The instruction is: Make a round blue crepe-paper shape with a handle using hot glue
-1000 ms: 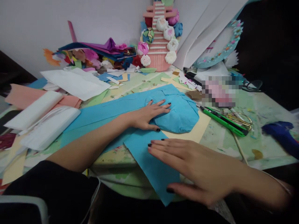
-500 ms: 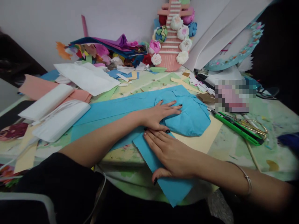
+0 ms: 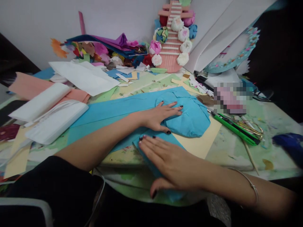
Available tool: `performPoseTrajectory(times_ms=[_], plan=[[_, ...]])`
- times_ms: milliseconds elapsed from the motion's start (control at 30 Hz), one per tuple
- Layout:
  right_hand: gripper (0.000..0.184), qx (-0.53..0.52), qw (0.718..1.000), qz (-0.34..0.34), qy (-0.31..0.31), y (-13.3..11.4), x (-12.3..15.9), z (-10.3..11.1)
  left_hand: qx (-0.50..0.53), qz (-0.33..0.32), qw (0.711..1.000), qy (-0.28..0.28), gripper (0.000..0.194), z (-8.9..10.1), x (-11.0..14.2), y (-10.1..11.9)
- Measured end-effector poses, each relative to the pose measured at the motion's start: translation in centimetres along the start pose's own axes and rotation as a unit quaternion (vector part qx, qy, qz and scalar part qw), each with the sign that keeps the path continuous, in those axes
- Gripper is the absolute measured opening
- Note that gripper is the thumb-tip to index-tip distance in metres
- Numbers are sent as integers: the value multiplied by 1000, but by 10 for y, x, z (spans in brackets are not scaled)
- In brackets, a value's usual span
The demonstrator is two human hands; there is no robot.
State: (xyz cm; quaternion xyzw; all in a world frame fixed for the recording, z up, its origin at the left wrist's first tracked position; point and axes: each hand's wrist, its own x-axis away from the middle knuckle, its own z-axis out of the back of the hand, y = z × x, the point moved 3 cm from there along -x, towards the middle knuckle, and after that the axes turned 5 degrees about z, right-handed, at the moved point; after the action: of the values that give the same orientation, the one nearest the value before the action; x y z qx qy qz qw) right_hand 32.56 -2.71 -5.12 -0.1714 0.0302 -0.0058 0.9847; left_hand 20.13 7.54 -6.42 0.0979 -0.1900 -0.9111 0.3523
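Observation:
A long sheet of bright blue paper [image 3: 111, 110] lies across the table, with a rounded folded part [image 3: 194, 118] at its right end. My left hand [image 3: 161, 116] lies flat on that folded part, fingers spread. My right hand [image 3: 170, 160] presses flat on a blue strip [image 3: 144, 149] that hangs toward the table's front edge, fingers stretched out together, thumb below. A cream sheet [image 3: 201, 143] lies under the blue paper.
A green utility knife [image 3: 233, 129] and gold scissors [image 3: 253, 126] lie at the right. White folded material [image 3: 54, 121] and pink paper [image 3: 30, 86] sit at the left. A pile of coloured paper [image 3: 104, 50] and a pink stand with paper flowers [image 3: 174, 41] stand at the back.
My right hand slid left along the blue strip, flat on the paper, and now covers more of it. My left hand stayed on the folded part.

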Motion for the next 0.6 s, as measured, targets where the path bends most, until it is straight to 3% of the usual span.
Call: performPoseTrajectory(times_ms=[67, 167, 300, 433, 533, 600], plan=[[98, 25, 999, -35, 0, 12, 3, -4, 2, 2, 1000, 0, 76, 0, 0, 0], [97, 17, 999, -35, -9, 19, 11, -9, -5, 5, 1000, -8, 77, -1, 0, 0], [95, -4, 999, -41, -28, 8, 25, -8, 9, 7, 1000, -11, 80, 0, 1, -1], [90, -9, 997, -61, -52, -7, 37, 2, 99, 20, 995, -5, 60, 4, 2, -3], [80, 17, 998, -63, -25, -11, 46, 10, 182, 31, 983, 6, 51, 8, 2, -5], [64, 44, 996, -72, 20, -7, 55, 16, 236, 22, 970, 51, 53, 14, 3, -6]])
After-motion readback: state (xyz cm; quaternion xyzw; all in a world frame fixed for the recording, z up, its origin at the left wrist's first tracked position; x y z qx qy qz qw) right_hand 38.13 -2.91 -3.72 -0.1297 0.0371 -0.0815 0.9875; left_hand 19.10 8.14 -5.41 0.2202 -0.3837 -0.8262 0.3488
